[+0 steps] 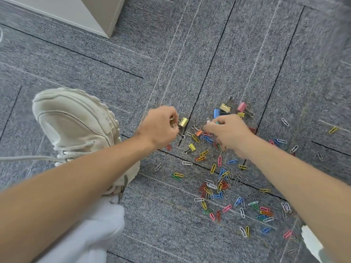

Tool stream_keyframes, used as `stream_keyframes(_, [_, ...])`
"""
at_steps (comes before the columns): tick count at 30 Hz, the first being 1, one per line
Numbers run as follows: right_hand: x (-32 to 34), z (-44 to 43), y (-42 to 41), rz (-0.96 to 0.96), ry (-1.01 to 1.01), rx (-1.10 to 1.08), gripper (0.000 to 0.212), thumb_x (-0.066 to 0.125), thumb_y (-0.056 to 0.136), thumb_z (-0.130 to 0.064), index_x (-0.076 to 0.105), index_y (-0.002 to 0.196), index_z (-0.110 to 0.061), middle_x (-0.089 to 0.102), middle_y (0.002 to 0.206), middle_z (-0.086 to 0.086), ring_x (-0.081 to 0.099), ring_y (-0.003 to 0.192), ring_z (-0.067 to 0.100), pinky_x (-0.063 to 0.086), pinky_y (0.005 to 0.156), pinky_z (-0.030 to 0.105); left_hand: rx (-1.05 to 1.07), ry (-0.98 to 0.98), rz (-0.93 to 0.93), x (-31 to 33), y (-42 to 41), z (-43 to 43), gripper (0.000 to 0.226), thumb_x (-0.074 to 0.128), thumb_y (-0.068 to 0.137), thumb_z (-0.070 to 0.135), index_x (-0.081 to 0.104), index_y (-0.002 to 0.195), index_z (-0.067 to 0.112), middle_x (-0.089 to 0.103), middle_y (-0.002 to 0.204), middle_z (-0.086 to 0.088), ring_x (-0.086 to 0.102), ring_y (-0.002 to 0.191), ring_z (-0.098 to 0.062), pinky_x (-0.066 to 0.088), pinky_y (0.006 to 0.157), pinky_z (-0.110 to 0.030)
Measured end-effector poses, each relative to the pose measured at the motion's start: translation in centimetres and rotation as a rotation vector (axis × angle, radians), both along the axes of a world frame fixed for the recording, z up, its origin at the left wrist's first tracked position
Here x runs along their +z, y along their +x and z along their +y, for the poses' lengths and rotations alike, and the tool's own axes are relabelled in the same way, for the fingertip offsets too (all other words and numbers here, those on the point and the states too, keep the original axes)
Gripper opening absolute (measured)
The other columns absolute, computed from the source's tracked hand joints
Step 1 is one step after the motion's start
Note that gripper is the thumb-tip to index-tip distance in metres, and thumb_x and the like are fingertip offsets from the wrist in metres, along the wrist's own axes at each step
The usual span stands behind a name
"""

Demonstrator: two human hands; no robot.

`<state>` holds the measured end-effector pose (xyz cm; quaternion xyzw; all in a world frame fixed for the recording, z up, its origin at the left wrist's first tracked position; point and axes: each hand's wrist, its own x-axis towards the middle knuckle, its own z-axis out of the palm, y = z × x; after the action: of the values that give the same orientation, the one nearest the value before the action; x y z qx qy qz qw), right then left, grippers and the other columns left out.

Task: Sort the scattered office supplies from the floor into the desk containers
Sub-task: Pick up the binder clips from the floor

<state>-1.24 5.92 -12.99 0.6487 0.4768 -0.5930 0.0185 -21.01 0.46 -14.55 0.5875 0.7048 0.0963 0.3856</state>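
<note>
Paper clips strewn on carpet between forearms; right hand blurred, fingers curled, contents unclear; left hand pinches gold binder clip by handles, clip beyond fingertips.

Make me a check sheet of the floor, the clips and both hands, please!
Surface: grey carpet, tile seams showing.
Job's things: binder clips bunched beyond the right hand; paper clips scattered nearer the person.
Clutter: nothing seen.
Hands: left hand pinches a gold clip; right hand closed on something small, unclear what.
Cables: nothing seen.
Surroundings: beige shoe at left; white cabinet top left; no containers in view.
</note>
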Motion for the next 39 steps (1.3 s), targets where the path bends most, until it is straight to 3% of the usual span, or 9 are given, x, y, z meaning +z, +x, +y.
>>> stream_keyframes(2, [1.0, -0.4, 1.2, 0.322, -0.361, -0.415, 0.019, 0.059, 0.094, -0.018, 0.050, 0.077, -0.016, 0.044, 0.069, 0.000, 0.037, 0.055, 0.012, 0.025, 0.040, 0.021, -0.022, -0.033, 0.018, -0.3, 0.4, 0.4, 0.015, 0.068, 0.089, 0.016, 0.054, 0.085, 0.019, 0.058, 0.076, 0.009, 0.061, 0.069, -0.007, 0.053, 0.064, -0.018])
stream_keyframes(5, [2.0, -1.2, 3.1, 0.582, -0.562, -0.556, 0.017, 0.055, 0.086, -0.017, 0.041, 0.077, -0.020, 0.045, 0.071, -0.004, 0.038, 0.058, 0.010, 0.024, 0.039, 0.016, -0.097, -0.059, 0.107, -0.5, 1.0, 0.9, 0.026, 0.071, 0.087, 0.036, 0.054, 0.096, 0.019, 0.061, 0.078, 0.007, 0.059, 0.063, -0.007, 0.058, 0.066, -0.027])
stream_keyframes(8, [1.3, -1.5, 4.0, 0.628, -0.539, -0.565, 0.016, 0.059, 0.077, -0.017, 0.044, 0.080, -0.020, 0.052, 0.077, -0.001, 0.045, 0.060, 0.013, 0.030, 0.039, 0.019, -0.155, -0.129, 0.216, -0.8, 1.1, 1.5, 0.049, 0.072, 0.081, 0.048, 0.052, 0.116, 0.021, 0.067, 0.098, 0.002, 0.064, 0.075, -0.015, 0.058, 0.075, -0.036])
stream_keyframes(13, [0.3, -0.7, 3.9, 0.470, -0.327, -0.624, 0.023, 0.052, 0.089, 0.000, 0.044, 0.078, -0.019, 0.054, 0.077, 0.002, 0.048, 0.058, 0.012, 0.024, 0.042, 0.020, -0.149, -0.226, 0.256, -0.5, 1.8, 2.8, 0.047, 0.076, 0.076, 0.048, 0.058, 0.113, 0.025, 0.065, 0.096, 0.005, 0.063, 0.086, -0.018, 0.056, 0.082, -0.038])
stream_keyframes(20, [0.5, 1.9, 3.1, -0.023, 0.272, -0.015, 0.009, 0.065, 0.085, -0.014, 0.064, 0.076, -0.017, 0.056, 0.064, 0.002, 0.045, 0.055, 0.020, 0.035, 0.048, 0.028, -0.098, -0.329, -0.083, 0.8, 1.5, 2.2, 0.028, 0.080, 0.077, 0.041, 0.057, 0.087, 0.027, 0.058, 0.083, 0.010, 0.053, 0.069, -0.005, 0.044, 0.064, -0.022])
stream_keyframes(27, [-0.7, 3.5, 0.5, -0.514, 0.702, 0.803, 0.024, 0.057, 0.096, -0.025, 0.059, 0.119, -0.017, 0.052, 0.108, 0.009, 0.056, 0.078, 0.028, 0.040, 0.068, 0.036, 0.142, -0.581, -0.563, 3.0, 0.9, -0.6, 0.049, 0.082, 0.064, 0.044, 0.057, 0.090, 0.010, 0.047, 0.061, 0.001, 0.036, 0.050, -0.013, 0.034, 0.047, -0.026])
stream_keyframes(31, [-1.8, 2.8, 0.0, -0.576, 0.749, 0.918, 0.016, 0.056, 0.096, -0.020, 0.052, 0.108, -0.010, 0.051, 0.110, 0.010, 0.064, 0.085, 0.031, 0.038, 0.062, 0.036, 0.247, -0.668, -0.743, 2.9, 0.8, -1.0, 0.031, 0.076, 0.078, 0.031, 0.055, 0.091, 0.012, 0.051, 0.057, 0.003, 0.033, 0.047, -0.011, 0.029, 0.042, -0.022])
stream_keyframes(35, [-2.2, 1.6, 0.4, -0.609, 0.752, 0.932, 0.021, 0.058, 0.095, -0.021, 0.045, 0.109, -0.011, 0.050, 0.111, 0.009, 0.064, 0.083, 0.029, 0.037, 0.054, 0.034, 0.395, -0.688, -0.677, 2.5, 0.7, -0.2, 0.021, 0.066, 0.092, 0.024, 0.060, 0.105, 0.009, 0.050, 0.062, 0.003, 0.033, 0.047, -0.010, 0.023, 0.044, -0.023])
stream_keyframes(39, [-2.1, 1.3, 1.1, -0.551, 0.726, 0.896, 0.027, 0.059, 0.093, -0.025, 0.042, 0.111, -0.014, 0.046, 0.111, 0.008, 0.059, 0.079, 0.029, 0.043, 0.056, 0.035, 0.524, -0.770, -0.741, 2.4, 0.2, 0.0, 0.014, 0.059, 0.094, 0.022, 0.048, 0.088, 0.015, 0.042, 0.059, 0.004, 0.030, 0.048, -0.009, 0.019, 0.041, -0.020])
